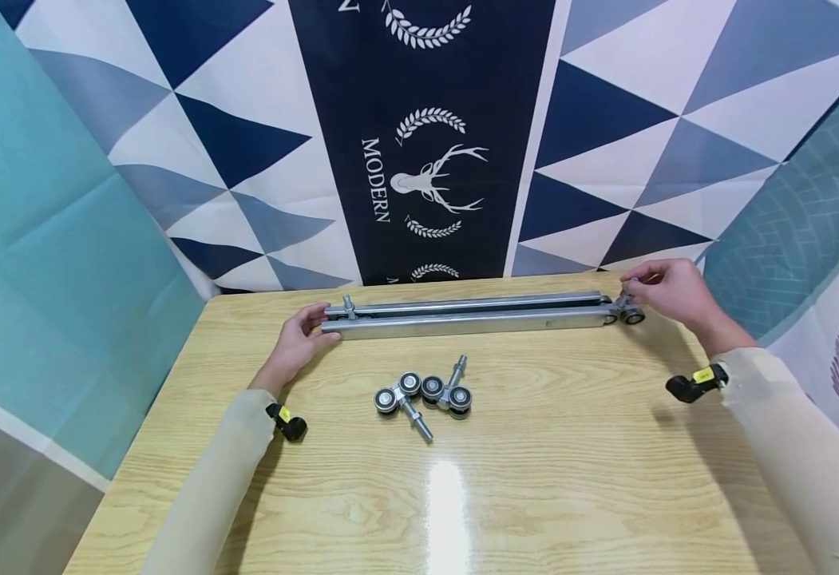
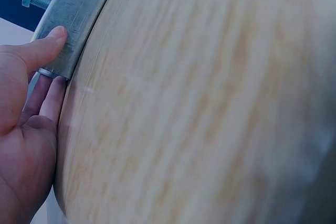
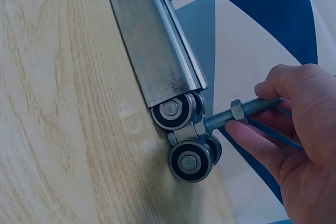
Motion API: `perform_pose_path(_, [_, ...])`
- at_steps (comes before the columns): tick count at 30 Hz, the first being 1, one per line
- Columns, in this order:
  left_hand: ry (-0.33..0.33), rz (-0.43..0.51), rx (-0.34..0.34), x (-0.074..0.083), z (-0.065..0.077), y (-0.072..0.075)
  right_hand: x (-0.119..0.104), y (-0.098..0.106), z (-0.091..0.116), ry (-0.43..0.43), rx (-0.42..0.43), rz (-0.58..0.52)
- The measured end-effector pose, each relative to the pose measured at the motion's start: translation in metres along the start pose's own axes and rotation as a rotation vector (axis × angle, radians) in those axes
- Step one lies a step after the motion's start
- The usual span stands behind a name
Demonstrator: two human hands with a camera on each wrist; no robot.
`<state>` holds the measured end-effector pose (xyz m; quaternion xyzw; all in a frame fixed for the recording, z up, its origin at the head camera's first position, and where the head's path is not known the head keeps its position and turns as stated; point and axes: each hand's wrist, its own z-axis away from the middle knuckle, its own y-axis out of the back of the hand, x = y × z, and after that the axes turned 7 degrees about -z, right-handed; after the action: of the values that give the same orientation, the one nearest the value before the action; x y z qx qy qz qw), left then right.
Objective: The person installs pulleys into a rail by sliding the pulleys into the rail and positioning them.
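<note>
A long silver metal track (image 1: 472,323), slotted along its top, lies across the far part of the table. My left hand (image 1: 300,342) grips its left end, the thumb against the near side wall. Near that end a threaded bolt with a nut (image 1: 349,305) stands up through the slot. At the opposite end, my right hand (image 1: 676,294) pinches the bolt (image 3: 252,109) of a roller trolley (image 3: 190,161). One pair of that trolley's black-rimmed wheels sits at the track's mouth, while the other pair is outside. The right wrist view shows the bolt tilted toward my fingers.
Two loose roller trolleys lie side by side before the track: the left trolley (image 1: 386,400) has its bolt toward me, the right trolley (image 1: 460,398) has its bolt pointing away. Behind the wooden table (image 1: 570,479) hangs a patterned cloth (image 1: 433,72).
</note>
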<state>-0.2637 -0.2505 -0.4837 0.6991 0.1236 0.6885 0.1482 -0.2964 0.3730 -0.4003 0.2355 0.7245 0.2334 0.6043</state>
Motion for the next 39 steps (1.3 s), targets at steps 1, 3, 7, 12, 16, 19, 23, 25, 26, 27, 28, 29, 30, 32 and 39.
perform_pose_path(1, [-0.002,0.004,-0.001,0.000,0.000,0.000,-0.001,0.000,0.000,-0.003,-0.002,-0.003])
perform_pose_path(3, [-0.003,0.014,-0.001,-0.001,0.000,-0.001,-0.001,0.000,0.000,-0.010,-0.007,-0.013])
perform_pose_path(7, [-0.007,0.017,0.000,-0.002,0.000,-0.002,-0.004,-0.003,-0.001,-0.010,-0.028,-0.042])
perform_pose_path(12, [-0.007,0.015,-0.002,-0.002,0.000,-0.002,-0.007,-0.008,-0.003,-0.012,-0.047,-0.043])
perform_pose_path(16, [-0.008,0.004,-0.005,0.000,0.000,-0.002,-0.009,-0.013,-0.005,-0.003,-0.058,-0.032])
perform_pose_path(19, [-0.002,-0.014,-0.004,0.000,0.000,-0.002,-0.010,-0.014,-0.007,0.001,-0.070,-0.048])
perform_pose_path(23, [0.001,-0.038,0.008,0.000,0.000,-0.001,-0.013,-0.014,-0.008,-0.014,-0.086,-0.107])
perform_pose_path(25, [0.002,-0.041,0.014,-0.001,-0.001,-0.001,-0.014,-0.015,-0.008,-0.019,-0.095,-0.136])
perform_pose_path(26, [0.004,-0.041,0.014,-0.002,-0.001,-0.001,-0.014,-0.015,-0.008,-0.021,-0.100,-0.147])
perform_pose_path(27, [0.007,-0.040,0.013,-0.002,-0.002,-0.001,-0.014,-0.015,-0.008,-0.020,-0.104,-0.156])
perform_pose_path(28, [0.009,-0.036,0.012,-0.002,-0.002,-0.001,-0.014,-0.015,-0.008,-0.017,-0.108,-0.162])
perform_pose_path(29, [0.013,-0.034,0.010,-0.002,-0.002,-0.001,-0.015,-0.016,-0.009,-0.018,-0.110,-0.170])
perform_pose_path(30, [0.015,-0.032,0.009,-0.002,-0.002,-0.001,-0.014,-0.016,-0.009,-0.020,-0.113,-0.176])
perform_pose_path(32, [0.016,-0.031,0.005,-0.002,-0.002,-0.001,-0.014,-0.018,-0.009,-0.023,-0.116,-0.186])
perform_pose_path(39, [0.027,-0.027,0.008,-0.001,-0.002,-0.001,-0.017,-0.022,-0.008,-0.025,-0.127,-0.186])
